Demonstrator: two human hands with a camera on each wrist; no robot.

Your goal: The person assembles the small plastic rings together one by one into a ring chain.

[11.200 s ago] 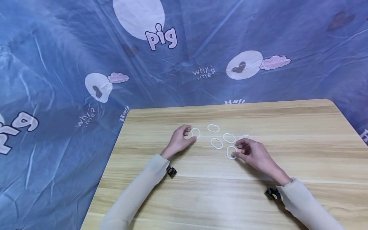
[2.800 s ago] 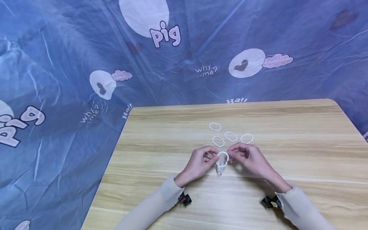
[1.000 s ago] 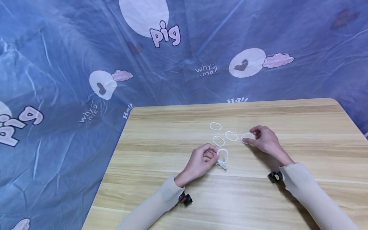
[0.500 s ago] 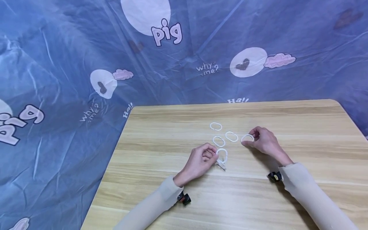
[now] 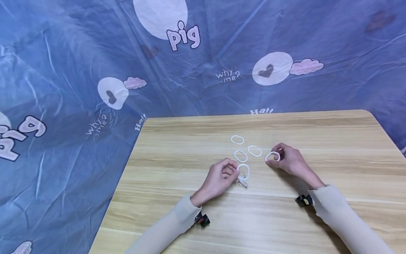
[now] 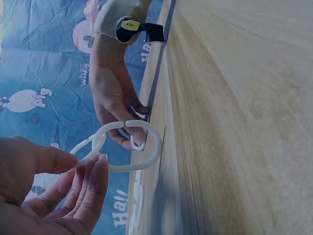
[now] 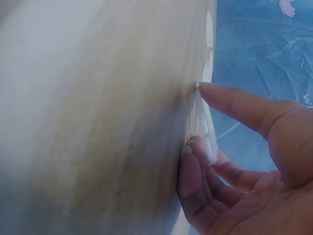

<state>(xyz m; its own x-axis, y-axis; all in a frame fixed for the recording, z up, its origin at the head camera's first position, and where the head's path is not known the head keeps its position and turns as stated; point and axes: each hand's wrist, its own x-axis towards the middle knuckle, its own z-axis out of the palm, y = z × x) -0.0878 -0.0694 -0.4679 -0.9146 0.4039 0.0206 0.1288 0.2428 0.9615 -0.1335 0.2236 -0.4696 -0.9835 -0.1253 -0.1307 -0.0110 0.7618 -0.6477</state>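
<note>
My left hand (image 5: 220,178) pinches two linked white plastic curtain rings (image 5: 248,172) between thumb and fingertips, just above the table. In the left wrist view, the bigger-looking ring (image 6: 160,147) shows a small gap in its loop and passes through the other ring, partly behind the fingers. To the right, my right hand (image 5: 291,160) pinches another curtain ring (image 5: 272,152) by its edge, tilted up from the wood. The right wrist view shows this ring (image 7: 210,132) between thumb and fingers. Between the hands and farther back lie loose rings (image 5: 253,145).
Three loose white rings lie flat on the wooden table (image 5: 190,141), one (image 5: 241,162) close to the left fingertips. A blue printed cloth (image 5: 203,91) hangs behind the table and at its left. A small black device (image 5: 303,200) is on each wrist.
Two separate rings have become linked in the left hand. The right hand has left that pair, reached right to another ring and tilted it up off the table. The left hand barely moves lately.
</note>
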